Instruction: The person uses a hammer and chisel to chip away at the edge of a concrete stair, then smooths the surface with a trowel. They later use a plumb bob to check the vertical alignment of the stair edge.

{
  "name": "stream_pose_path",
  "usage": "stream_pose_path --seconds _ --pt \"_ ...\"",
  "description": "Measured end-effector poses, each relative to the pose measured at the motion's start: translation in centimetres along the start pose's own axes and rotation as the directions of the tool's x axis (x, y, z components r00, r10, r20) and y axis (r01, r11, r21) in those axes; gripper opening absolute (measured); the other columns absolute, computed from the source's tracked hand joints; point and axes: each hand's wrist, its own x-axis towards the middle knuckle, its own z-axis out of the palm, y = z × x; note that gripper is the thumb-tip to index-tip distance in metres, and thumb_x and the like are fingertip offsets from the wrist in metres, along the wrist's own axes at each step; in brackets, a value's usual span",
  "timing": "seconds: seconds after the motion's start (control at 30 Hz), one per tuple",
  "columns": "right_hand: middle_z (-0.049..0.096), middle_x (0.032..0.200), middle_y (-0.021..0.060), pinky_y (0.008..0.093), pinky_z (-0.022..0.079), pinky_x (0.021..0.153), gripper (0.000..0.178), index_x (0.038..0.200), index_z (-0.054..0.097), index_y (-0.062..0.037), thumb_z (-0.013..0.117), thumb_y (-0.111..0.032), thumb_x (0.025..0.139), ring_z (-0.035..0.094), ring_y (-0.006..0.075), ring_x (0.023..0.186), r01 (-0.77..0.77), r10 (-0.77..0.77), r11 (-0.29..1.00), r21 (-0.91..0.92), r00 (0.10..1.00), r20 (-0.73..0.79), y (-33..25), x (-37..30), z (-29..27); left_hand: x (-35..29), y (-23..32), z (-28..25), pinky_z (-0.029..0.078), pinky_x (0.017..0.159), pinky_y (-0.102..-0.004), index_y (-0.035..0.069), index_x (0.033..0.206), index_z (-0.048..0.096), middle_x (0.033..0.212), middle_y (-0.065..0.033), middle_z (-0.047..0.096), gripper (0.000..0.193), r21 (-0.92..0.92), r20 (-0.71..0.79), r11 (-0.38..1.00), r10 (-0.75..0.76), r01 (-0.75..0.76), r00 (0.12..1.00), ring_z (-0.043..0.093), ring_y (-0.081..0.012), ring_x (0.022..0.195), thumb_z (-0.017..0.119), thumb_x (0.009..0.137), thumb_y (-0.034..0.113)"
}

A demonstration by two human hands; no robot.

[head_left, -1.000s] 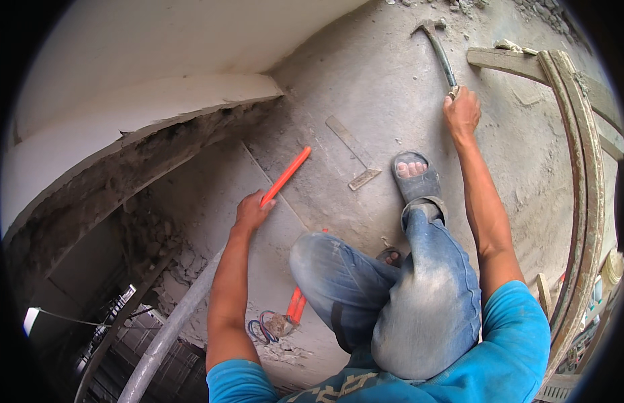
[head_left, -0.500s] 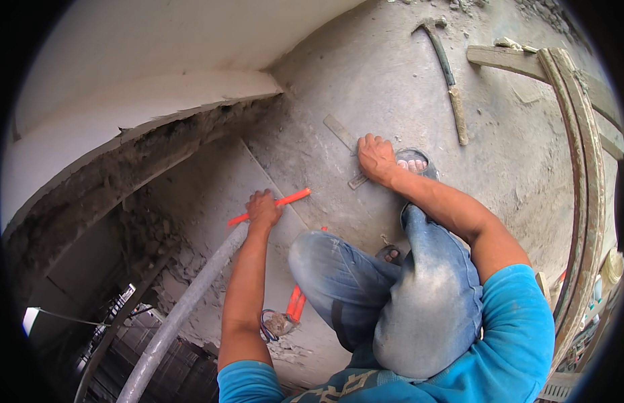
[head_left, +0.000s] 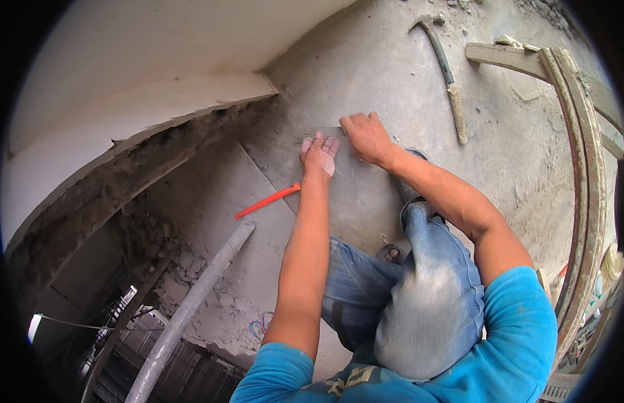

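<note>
My right hand (head_left: 369,138) is closed around one end of a thin, flat grey strip (head_left: 328,131), which points left above the dusty floor. Palm up, my left hand (head_left: 318,154) sits just below the strip, fingers stretched and whitened with dust. Whether the fingertips touch the strip, I cannot tell. An orange tube (head_left: 268,200) lies on the floor slab below and left of my left hand, touched by neither hand.
A hammer (head_left: 446,77) with a long handle lies on the floor at the far right. Beside it stands a wooden frame (head_left: 580,181). A grey pipe (head_left: 194,302) slants up from the lower left, near a broken slab edge with rubble (head_left: 167,242). Thin coloured wires (head_left: 260,326) lie near my left forearm.
My left hand has let go of the orange tube and moved up and right, turning palm up by the strip. My right hand has lifted and swung the strip leftward.
</note>
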Motion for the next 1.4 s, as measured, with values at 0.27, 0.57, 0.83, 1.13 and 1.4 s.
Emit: stream_pose_path --seconds 0.27,0.57,0.83,1.13,1.4 --pt "0.063 0.085 0.0154 0.0401 0.046 0.071 0.030 0.108 0.054 -0.0019 0.058 -0.021 0.085 0.060 0.0340 0.079 -0.406 0.419 0.765 0.500 0.903 0.092 2.0 4.0 -0.2 6.6 4.0 -0.9 0.051 0.085 -0.0402 0.001 0.116 0.040 0.105 -0.0158 0.051 0.024 -0.288 -0.105 0.952 0.080 -0.107 0.991 0.057 -0.0285 0.096 0.047 0.094 0.007" --pt "0.063 0.085 0.0247 0.0443 0.046 0.073 0.025 0.094 0.061 -0.0004 0.055 -0.024 0.087 0.060 0.0411 0.081 -0.491 0.562 0.540 0.684 0.815 0.141 6.4 7.7 0.1 5.2 4.9 4.4 0.049 0.086 -0.0456 -0.003 0.117 0.042 0.109 -0.0187 0.052 0.035 0.064 0.049 0.996 0.052 -0.055 0.997 0.057 -0.0342 0.099 0.056 0.091 0.017" --pt "0.063 0.076 0.0194 0.0382 0.047 0.063 0.024 0.088 0.063 0.0007 0.056 -0.022 0.088 0.063 0.0284 0.069 -0.478 0.361 0.832 0.280 0.851 0.380 9.4 9.7 -3.0 2.7 3.2 2.9 0.052 0.073 -0.0383 -0.004 0.116 0.048 0.094 -0.0136 0.055 0.033 0.122 -0.041 0.989 0.085 -0.080 0.996 0.060 -0.0268 0.083 0.055 0.090 0.016" --pt "0.061 0.070 0.0166 0.0365 0.048 0.059 0.025 0.087 0.061 0.0021 0.057 -0.022 0.088 0.061 0.0253 0.062 -0.554 0.541 0.594 0.583 0.812 0.220 9.4 9.8 -1.6 1.6 3.2 1.4 0.049 0.057 -0.0269 -0.003 0.108 0.055 0.080 -0.0083 0.057 0.023 0.301 -0.183 0.908 0.354 -0.291 0.917 0.056 -0.0161 0.065 0.048 0.090 0.010" --pt "0.062 0.081 0.0206 0.0402 0.044 0.070 0.027 0.084 0.062 -0.0001 0.058 -0.026 0.085 0.059 0.0354 0.076 -0.511 0.421 0.660 0.551 0.859 0.292 8.9 8.6 -0.8 3.2 4.1 -0.6 0.049 0.060 -0.0267 -0.004 0.104 0.057 0.084 -0.0104 0.059 0.020 0.577 -0.095 0.691 0.587 -0.436 0.804 0.058 -0.0160 0.069 0.051 0.088 0.005"
